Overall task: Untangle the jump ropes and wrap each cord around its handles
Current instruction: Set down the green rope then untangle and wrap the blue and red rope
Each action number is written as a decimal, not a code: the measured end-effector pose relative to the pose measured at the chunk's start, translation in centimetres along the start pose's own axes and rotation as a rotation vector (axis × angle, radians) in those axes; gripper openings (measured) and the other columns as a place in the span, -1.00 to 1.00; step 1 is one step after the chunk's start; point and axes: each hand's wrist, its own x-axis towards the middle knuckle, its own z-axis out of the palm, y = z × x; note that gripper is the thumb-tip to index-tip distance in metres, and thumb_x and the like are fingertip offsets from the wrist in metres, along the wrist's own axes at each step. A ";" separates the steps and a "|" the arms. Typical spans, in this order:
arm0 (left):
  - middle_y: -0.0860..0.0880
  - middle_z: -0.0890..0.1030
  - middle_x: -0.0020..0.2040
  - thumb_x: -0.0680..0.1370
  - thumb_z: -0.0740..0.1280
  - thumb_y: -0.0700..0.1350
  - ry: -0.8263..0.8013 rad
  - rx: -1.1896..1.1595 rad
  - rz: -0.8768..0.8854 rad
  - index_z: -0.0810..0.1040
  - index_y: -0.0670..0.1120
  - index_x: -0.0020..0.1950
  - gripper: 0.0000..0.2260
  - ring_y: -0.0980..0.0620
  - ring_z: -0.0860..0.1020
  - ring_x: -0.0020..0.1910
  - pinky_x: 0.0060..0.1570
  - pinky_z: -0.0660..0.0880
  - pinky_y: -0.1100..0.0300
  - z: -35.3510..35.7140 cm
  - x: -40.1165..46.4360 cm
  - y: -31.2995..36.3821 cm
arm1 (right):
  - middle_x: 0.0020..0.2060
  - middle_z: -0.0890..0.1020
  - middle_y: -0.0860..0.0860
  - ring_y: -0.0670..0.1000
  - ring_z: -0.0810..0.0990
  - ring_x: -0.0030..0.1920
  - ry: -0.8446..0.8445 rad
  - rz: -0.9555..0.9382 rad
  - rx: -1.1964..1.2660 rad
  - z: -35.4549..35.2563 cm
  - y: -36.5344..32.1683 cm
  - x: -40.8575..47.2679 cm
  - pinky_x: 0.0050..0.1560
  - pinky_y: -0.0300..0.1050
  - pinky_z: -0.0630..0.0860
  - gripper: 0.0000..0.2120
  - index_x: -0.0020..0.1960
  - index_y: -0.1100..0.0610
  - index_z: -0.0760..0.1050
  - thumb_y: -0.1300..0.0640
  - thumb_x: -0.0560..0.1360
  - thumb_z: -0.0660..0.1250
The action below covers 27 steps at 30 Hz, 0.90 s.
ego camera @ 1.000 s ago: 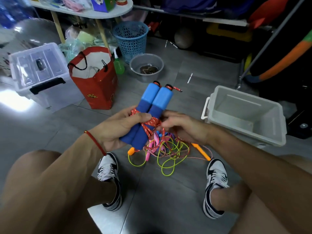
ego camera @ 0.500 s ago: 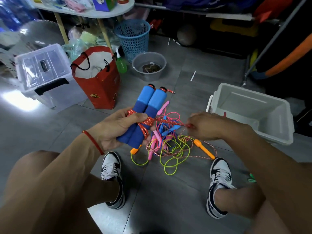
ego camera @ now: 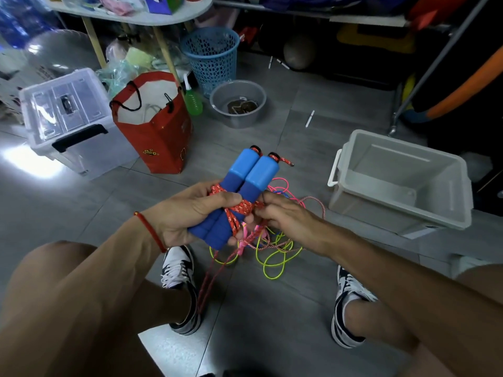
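Two blue jump-rope handles (ego camera: pixel 245 183) lie side by side in my left hand (ego camera: pixel 187 213), which grips them, thumb over several turns of red speckled cord (ego camera: pixel 239 210). My right hand (ego camera: pixel 285 216) is against the handles' right side and pinches the same cord. A doubled length of that cord hangs down toward my left shoe. On the floor under my hands lies a tangle of yellow-green, pink and blue ropes (ego camera: pixel 275 251), partly hidden by my hands.
An open grey plastic bin (ego camera: pixel 397 183) stands to the right. A red paper bag (ego camera: pixel 155 131), a lidded clear box (ego camera: pixel 68 118), a grey bowl (ego camera: pixel 238 103) and a blue basket (ego camera: pixel 211 54) stand further back. My shoes (ego camera: pixel 179 284) flank the tangle.
My right hand, which had pulled the red cord out to the right, has come back against the handles. A loop of cord now hangs down between my legs.
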 end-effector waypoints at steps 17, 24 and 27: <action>-0.30 0.61 -0.07 0.53 0.41 -0.14 -0.026 0.110 0.116 0.48 -0.20 0.32 -0.62 -0.19 0.59 -0.26 -0.26 0.58 0.03 2.3 -0.8 -0.5 | -0.07 0.68 0.23 0.25 0.60 -0.16 0.185 -0.097 -0.208 -2.6 2.3 -1.0 -0.04 0.34 0.53 -0.70 0.04 0.10 0.66 -0.11 0.57 0.32; -0.30 0.62 -0.08 0.52 0.44 -0.15 0.136 0.078 0.125 0.49 -0.24 0.27 -0.63 -0.16 0.58 -0.30 -0.30 0.59 0.04 1.8 -0.5 -0.1 | -0.30 0.64 -0.11 -0.14 0.51 -0.26 0.145 -0.154 -0.263 -3.0 2.0 -1.5 -0.19 -0.18 0.42 -0.73 -0.15 0.11 0.63 0.05 0.64 0.27; -0.28 0.64 -0.11 0.46 0.44 -0.15 0.236 0.092 0.116 0.54 -0.22 0.24 -0.63 -0.13 0.57 -0.34 -0.34 0.60 0.09 1.5 -0.5 0.1 | -0.40 0.54 -0.19 -0.22 0.43 -0.37 0.138 -0.179 -0.307 -2.6 1.4 -1.9 -0.28 -0.29 0.34 -0.70 -0.19 0.11 0.60 0.08 0.67 0.24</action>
